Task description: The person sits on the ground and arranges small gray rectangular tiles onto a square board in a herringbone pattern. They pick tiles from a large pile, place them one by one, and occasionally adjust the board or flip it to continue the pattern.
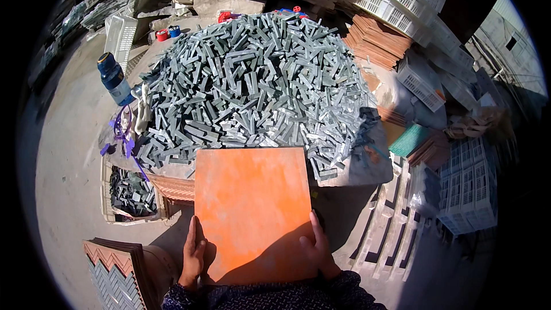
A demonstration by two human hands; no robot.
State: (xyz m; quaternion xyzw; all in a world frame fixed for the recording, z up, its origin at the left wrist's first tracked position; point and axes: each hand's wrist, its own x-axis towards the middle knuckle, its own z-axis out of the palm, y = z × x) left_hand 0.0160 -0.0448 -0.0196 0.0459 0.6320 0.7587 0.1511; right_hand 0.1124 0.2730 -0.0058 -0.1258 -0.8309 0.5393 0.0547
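Note:
A square orange board (pixel 252 206) with paler worn patches lies in front of my body, its far edge against the near side of the heap. My left hand (pixel 194 255) presses on its left edge, fingers stretched along the side. On the opposite edge my right hand (pixel 319 247) grips in the same way, fingertips pointing away from me. Whatever supports the board from below is hidden. Just beyond it, a large heap of narrow grey stone strips (pixel 247 74) covers the worktable (pixel 367 166). Shadow falls across the board's near right corner.
Left of the heap stand a blue bottle (pixel 115 80) and purple straps (pixel 123 126). A crate of dark pieces (pixel 132 192) sits below. Herringbone-patterned panels (pixel 117 275) lean at the lower left. At right are a wooden pallet (pixel 387 218), white crates (pixel 468 183) and stacked brown boards (pixel 376 40).

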